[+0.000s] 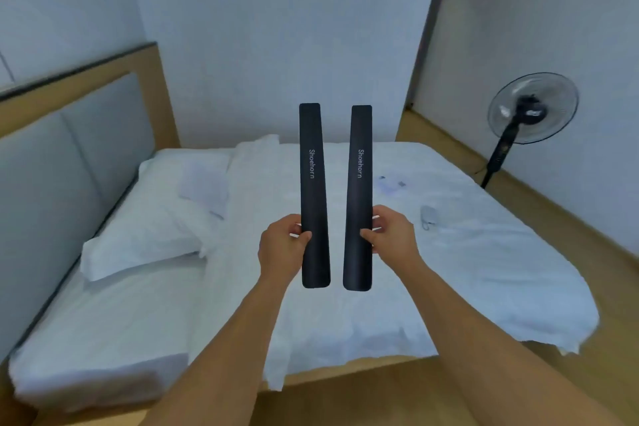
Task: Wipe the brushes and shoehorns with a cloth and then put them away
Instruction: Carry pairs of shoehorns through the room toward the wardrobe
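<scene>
Looking down from the head camera, two black shoehorns stand nearly upright in the air above a bed — one in each hand. The left hand grips the left shoehorn in its lower third, thumb across the front face and fingers curled behind. The right hand holds the right shoehorn the same way, at about the same height. Both pieces carry the word "Shoehorn" printed along their length, and they are parallel, close together but not touching.

Beneath them the bed is covered in a rumpled white sheet, with a pillow on the left beside a grey padded headboard. A small grey object lies on the sheet to the right of the right hand; what it is cannot be told. A standing fan sits on the floor in the far right corner — near the wall.
</scene>
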